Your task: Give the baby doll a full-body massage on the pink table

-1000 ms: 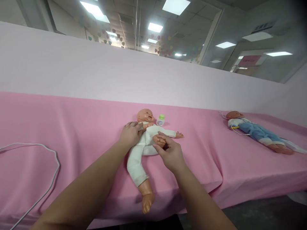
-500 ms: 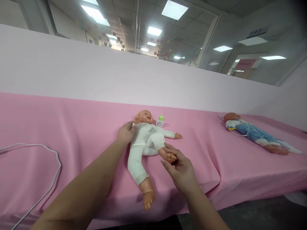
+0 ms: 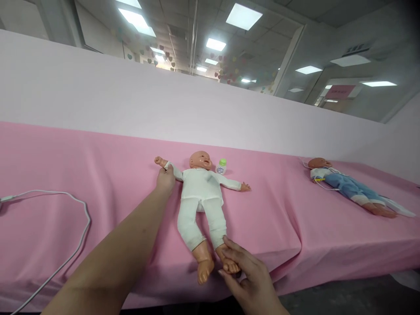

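A baby doll (image 3: 201, 183) in a white top and white trousers lies face up on a pink cloth (image 3: 124, 170), its head toward the wall. My left hand (image 3: 166, 178) is closed around the doll's white sleeve near the wrist, with that arm stretched out to the left. My right hand (image 3: 251, 273) grips the doll's foot (image 3: 229, 264) on the right, fingers over the ankle and thumb at the toes. The doll's other foot (image 3: 205, 267) rests at the cloth's front edge. Beside its head stands a small white bottle (image 3: 221, 166) with a green cap.
A second doll (image 3: 351, 186) in blue and white lies farther right, with thin tubing and a yellow piece on it. On the left a white cable (image 3: 85, 214) curves across the cloth. A white low wall (image 3: 131, 105) with windows above runs along the back.
The doll's bent right-side leg has come down straight toward me with my right hand on its foot. My left hand has moved from the doll's shoulder to its outstretched arm.
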A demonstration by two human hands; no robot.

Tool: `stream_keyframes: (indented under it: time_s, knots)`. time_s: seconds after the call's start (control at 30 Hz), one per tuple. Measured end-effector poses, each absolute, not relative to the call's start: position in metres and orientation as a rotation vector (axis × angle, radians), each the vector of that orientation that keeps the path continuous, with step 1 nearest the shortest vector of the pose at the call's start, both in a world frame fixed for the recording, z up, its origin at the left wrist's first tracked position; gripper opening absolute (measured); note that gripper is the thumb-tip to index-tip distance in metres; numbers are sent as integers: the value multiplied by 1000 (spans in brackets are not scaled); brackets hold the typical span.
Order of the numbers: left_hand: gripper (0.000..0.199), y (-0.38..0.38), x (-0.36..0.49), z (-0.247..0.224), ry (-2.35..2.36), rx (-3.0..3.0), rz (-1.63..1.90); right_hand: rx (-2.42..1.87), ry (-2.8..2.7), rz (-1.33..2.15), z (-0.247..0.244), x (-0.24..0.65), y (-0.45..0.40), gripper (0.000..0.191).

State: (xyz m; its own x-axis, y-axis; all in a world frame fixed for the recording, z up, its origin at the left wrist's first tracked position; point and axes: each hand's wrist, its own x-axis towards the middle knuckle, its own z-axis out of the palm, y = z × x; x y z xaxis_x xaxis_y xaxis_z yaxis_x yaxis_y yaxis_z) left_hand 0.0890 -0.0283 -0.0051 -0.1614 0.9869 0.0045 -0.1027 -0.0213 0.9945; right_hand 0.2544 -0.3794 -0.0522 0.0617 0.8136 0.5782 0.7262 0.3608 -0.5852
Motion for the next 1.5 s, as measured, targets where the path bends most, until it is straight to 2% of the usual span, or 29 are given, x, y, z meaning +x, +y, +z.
stream_keyframes:
  time_s: [0.27, 0.5, 0.8, 0.93, 1.1, 1.23, 1.5]
  knots:
    - [35, -34, 90, -1, 1355, 1319, 1283, -1414, -1657, 32, -47, 253, -378, 44]
    - [30, -50, 100, 2, 1286, 1788, 1223, -1378, -1542, -32, -14, 256, -354, 41]
    - [50, -68, 112, 8, 1229, 2429, 1004, -1417, -1480, 46, 13, 258, -283, 35]
    - [50, -71, 116, 7, 1263, 2576, 886, -1422, -1506, 103, 17, 257, -258, 36]
    - [52, -71, 115, 8, 1264, 2586, 835, -1396, -1559, 111, 12, 253, -241, 36]
    - [50, -67, 114, 6, 1234, 2444, 936, -1397, -1550, 101, 11, 252, -242, 36]
    - [35, -45, 98, -2, 1310, 1839, 1115, -1453, -1488, 92, 19, 247, -306, 39]
